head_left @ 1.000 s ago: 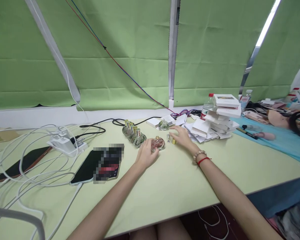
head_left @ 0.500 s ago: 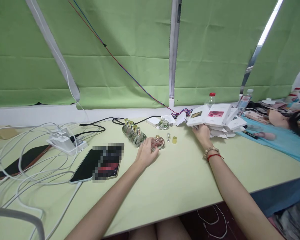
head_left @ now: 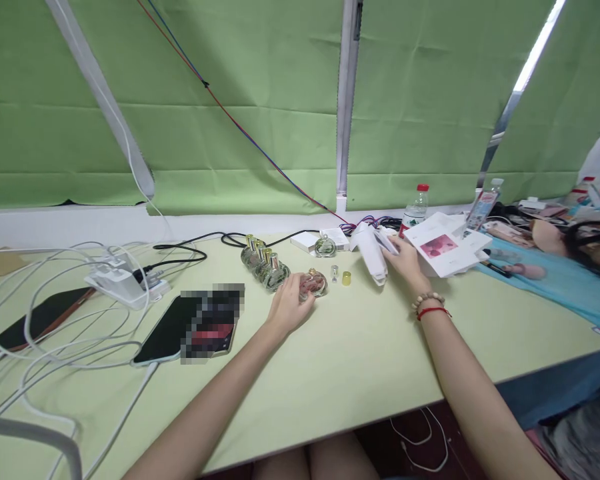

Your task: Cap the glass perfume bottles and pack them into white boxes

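My left hand (head_left: 291, 305) is closed around the side of a round glass perfume bottle (head_left: 314, 283) with a pinkish pattern, resting on the table. Its cap is off; a small silver-and-clear piece (head_left: 335, 273) and a yellow-gold cap (head_left: 347, 278) stand to its right. My right hand (head_left: 406, 261), with a bead bracelet and red string at the wrist, grips a white carton (head_left: 373, 259) tilted in the air, its fingertips partly hidden. Just right of that hand lies a pile of white cartons (head_left: 457, 259), the top one bearing a pink picture.
Several gold-capped perfume bottles (head_left: 265, 265) stand in a row beyond my left hand. Another bottle (head_left: 325, 247) lies by small white boxes. Phones (head_left: 170, 330) and tangled white cables (head_left: 55, 353) occupy the left; a red-capped water bottle (head_left: 414, 212) stands behind the cartons.
My right hand has pulled a white carton leftward out of the pile, and the pile has shifted, baring the red-capped bottle. My left hand stays on the perfume bottle.
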Tool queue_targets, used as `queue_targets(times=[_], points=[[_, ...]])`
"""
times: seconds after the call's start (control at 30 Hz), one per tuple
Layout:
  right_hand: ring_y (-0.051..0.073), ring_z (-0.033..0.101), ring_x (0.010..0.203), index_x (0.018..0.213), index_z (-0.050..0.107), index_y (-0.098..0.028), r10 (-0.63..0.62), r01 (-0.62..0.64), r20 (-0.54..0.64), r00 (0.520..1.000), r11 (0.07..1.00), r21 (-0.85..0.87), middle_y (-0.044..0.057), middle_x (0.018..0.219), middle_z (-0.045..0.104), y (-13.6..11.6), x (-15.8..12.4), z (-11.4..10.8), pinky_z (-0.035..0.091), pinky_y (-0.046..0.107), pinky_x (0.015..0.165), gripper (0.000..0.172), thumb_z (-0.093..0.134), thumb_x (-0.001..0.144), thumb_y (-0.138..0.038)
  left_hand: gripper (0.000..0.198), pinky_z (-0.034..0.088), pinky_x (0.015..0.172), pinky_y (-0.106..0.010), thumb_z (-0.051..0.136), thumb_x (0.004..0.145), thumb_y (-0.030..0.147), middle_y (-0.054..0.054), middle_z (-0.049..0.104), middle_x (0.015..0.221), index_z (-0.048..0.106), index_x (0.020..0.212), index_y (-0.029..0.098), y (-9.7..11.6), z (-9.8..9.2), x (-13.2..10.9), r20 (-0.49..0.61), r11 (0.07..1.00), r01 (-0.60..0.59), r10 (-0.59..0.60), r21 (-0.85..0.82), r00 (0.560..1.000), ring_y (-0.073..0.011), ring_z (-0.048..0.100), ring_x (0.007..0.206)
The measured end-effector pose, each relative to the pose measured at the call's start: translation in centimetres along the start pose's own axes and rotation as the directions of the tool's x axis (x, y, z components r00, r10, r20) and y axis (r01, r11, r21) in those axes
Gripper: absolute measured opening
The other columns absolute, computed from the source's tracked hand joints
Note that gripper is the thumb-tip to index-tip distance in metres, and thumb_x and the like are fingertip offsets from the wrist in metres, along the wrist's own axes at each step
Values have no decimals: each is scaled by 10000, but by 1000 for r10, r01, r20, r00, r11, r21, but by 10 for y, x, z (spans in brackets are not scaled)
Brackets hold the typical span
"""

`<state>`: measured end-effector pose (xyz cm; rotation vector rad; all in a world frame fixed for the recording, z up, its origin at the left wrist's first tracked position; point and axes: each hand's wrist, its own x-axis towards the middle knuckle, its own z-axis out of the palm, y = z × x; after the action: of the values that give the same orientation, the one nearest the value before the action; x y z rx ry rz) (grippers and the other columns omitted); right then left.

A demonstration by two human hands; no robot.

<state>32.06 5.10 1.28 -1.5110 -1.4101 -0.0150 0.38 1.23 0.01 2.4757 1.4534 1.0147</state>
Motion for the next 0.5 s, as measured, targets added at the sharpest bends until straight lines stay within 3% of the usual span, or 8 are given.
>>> queue_targets(times=[0.13, 0.27, 0.33, 0.4, 0.5], points=[[274, 530, 1141, 1236, 547, -94, -49, 74, 135, 990, 979, -192, 175, 1250, 578, -1, -3, 14, 402, 410, 975, 486, 534, 786, -277, 246, 428, 906, -420, 447, 806, 253, -92, 597, 1062, 463, 1044, 192, 0, -1, 0, 6, 1000, 3, -4, 11, 1000, -257, 553, 1026], [298, 416, 1265, 1289, 502, -95, 6, 43, 157, 988, 950, -308, 206, 1359, 468, -12, -9, 21, 339, 454, 1022, 502, 466, 858, -349, 275, 424, 917, -417, 458, 796, 242, -95, 597, 1072, 461, 1066, 192, -1, 1, 1, -3, 1000, -2, 2, 13, 1000, -257, 551, 1045], [291, 389, 1292, 1289, 511, -120, -13, 53, 155, 988, 966, -253, 186, 1388, 443, -24, -11, 23, 304, 457, 1051, 538, 460, 866, -448, 286, 422, 920, -415, 458, 794, 233, -95, 597, 1083, 458, 1077, 194, -2, 1, 1, -8, 1000, -8, 8, 8, 1000, -255, 550, 1051], [262, 394, 1295, 1297, 510, -151, -98, 129, 225, 969, 983, -127, 148, 1396, 448, -36, -13, 26, 288, 417, 1076, 595, 510, 829, -518, 283, 421, 919, -414, 454, 799, 232, -92, 598, 1086, 456, 1080, 196, -3, 2, 1, -11, 1000, -15, 15, 2, 1000, -253, 550, 1055], [242, 430, 1272, 1327, 479, -164, -176, 183, 445, 878, 983, 29, 121, 1386, 470, -48, -19, 35, 310, 371, 1073, 709, 611, 746, -548, 273, 424, 912, -408, 458, 799, 232, -87, 600, 1075, 460, 1071, 202, -2, 2, 0, -22, 1000, -15, 15, -7, 1000, -250, 555, 1050]])
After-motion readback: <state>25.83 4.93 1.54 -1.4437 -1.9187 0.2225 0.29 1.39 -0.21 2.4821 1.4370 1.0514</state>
